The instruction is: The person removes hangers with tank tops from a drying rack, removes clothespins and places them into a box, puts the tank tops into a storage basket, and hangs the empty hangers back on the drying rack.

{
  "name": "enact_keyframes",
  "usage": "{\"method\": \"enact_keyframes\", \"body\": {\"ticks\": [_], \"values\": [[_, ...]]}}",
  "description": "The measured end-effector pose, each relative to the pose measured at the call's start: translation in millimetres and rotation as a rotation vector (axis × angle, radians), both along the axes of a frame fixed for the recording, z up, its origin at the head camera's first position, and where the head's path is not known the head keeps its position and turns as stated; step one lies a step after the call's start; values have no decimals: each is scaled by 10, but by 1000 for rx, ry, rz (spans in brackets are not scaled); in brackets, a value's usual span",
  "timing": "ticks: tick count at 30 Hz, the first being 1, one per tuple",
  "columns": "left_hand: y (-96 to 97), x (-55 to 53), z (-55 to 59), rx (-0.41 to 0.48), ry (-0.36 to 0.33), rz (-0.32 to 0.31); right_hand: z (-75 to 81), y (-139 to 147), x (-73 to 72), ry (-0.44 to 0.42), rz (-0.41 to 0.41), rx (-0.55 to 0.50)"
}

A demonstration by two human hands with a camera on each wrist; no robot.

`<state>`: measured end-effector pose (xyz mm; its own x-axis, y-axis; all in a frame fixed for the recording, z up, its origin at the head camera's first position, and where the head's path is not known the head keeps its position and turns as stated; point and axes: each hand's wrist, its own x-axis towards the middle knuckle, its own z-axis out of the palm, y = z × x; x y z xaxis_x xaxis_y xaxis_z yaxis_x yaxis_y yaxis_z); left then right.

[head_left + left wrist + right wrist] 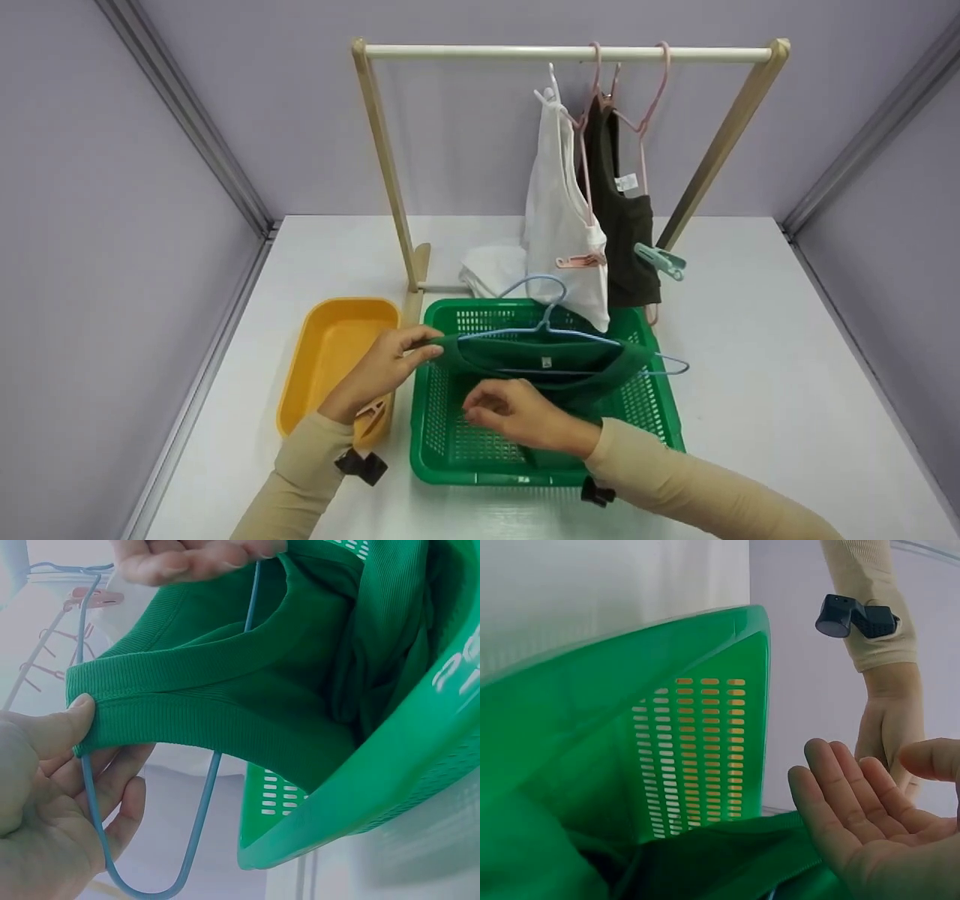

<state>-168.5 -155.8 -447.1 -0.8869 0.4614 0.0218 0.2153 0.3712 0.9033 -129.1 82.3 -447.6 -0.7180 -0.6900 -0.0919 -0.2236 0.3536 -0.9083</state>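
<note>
While the thumb and fingers of our left hand [391,361] pinch one ribbed shoulder strap of a green sleeveless top [525,352], our right hand [521,411] grips nothing, its fingers loosely bent and its thumb apart. The green top stretches rightward from our left fingertips and lies just beyond our right fingers, its lower part down in a perforated green basket [450,474] beneath them. Inside both its straps sits a blue hanger [545,327]; one rounded end pokes out beside our left fingers, the other well to their right, and the hook rises farther off than either hand. Left of our left fingers lies an orange tray [341,337], with a peach clothespin [372,415] at its near end, behind those fingers. Past our right fingers, below the white bar [480,52] of a rack, hang a white sleeveless top [551,187] bearing a pink clothespin [577,261] and a dark brown top [626,232] bearing a mint clothespin [660,261].
</note>
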Motion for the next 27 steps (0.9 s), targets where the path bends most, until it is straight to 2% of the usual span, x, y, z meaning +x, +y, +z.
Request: {"method": "enact_keyframes", "body": {"ticks": [7,12,16,24,27], "values": [[3,-3,-11,0,6,10,59,147,-13,97,-37,-9],[9,-9,-24,-2,26,3,82,199,-29,99,-50,-40],[10,-1,-24,5,15,7,103,233,-37,101,-69,-28],[3,6,-48,-1,6,25,126,318,-3,258,-117,-36],[0,6,-46,-4,6,29,130,351,6,389,-123,-68]]}}
